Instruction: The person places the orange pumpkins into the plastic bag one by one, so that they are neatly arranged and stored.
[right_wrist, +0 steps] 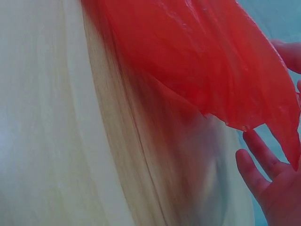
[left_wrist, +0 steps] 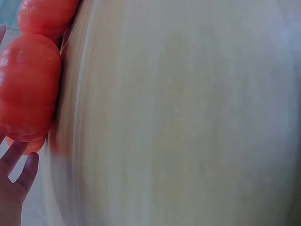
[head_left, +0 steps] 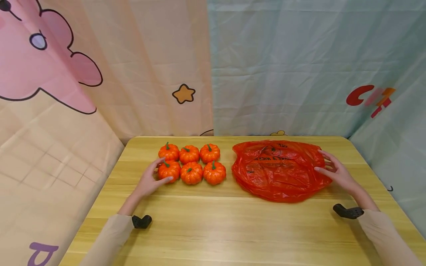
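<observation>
Wooden table (head_left: 213, 229): left, far and right edges show; wood stretches broadly along the near side.
Red bag (head_left: 276, 173): flattened at right, near the far edge.
Six pumpkins (head_left: 191, 175): two rows of three at left.
Right hand (head_left: 339, 173): spread at the bag's right edge; contact unclear.
Left hand (head_left: 149, 179): spread about the near-left pumpkin (head_left: 169, 172); cannot tell whether it touches.

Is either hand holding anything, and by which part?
Neither shows a grip: the left hand spreads around the near-left pumpkin, the right hand at the right end of the red plastic bag. Contact is unclear.
</observation>
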Demonstrator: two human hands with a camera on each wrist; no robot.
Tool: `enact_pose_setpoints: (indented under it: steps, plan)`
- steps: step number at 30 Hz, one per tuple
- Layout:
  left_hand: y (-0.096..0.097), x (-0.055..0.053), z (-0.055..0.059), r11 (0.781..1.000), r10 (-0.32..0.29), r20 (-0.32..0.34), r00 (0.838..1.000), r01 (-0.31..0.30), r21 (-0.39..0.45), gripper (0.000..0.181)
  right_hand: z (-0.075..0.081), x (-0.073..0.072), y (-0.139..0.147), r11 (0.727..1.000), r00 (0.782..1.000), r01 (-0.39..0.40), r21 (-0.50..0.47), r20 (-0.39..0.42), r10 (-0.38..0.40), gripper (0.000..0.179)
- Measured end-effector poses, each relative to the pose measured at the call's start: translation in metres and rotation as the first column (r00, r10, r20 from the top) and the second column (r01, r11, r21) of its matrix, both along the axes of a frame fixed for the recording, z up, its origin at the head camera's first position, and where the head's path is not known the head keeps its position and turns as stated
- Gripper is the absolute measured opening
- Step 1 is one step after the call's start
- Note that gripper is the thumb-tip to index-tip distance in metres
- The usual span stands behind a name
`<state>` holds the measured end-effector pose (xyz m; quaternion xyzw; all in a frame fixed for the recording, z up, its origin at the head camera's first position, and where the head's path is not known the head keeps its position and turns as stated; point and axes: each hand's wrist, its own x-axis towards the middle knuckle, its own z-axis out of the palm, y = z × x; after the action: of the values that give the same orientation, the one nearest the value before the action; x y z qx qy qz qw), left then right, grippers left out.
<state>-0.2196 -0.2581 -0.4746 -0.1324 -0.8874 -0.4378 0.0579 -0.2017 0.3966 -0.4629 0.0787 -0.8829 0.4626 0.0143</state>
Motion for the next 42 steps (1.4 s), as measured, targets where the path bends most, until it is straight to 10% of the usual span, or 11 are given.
enact_pose_setpoints:
  steps: [42]
  plan:
    - [0.013,0.005,0.005,0.990,0.105,0.201,0.974,-0.121,0.072,0.079,-0.020,-0.003,-0.002,0.997,1.000,-0.026,-0.073,0.013,0.027,0.057]
